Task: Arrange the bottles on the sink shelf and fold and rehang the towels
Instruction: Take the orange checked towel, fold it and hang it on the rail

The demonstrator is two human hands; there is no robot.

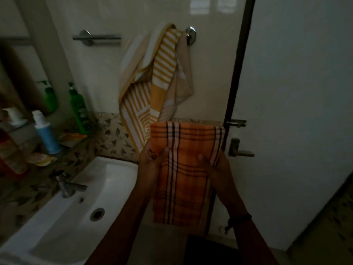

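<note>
An orange checked towel, folded into a long panel, hangs between my two hands in front of me. My left hand grips its left edge with the thumb on top. My right hand grips its right edge. Behind it a yellow-and-white striped towel hangs bunched from the right end of a chrome towel bar on the wall. On the sink shelf at left stand a green pump bottle, a blue bottle with a white cap and an orange-red bottle, blurred.
A white basin with a chrome tap fills the lower left. A mirror reflects a green bottle. A white door with a lever handle and a bolt stands at right. Sachets lie on the shelf.
</note>
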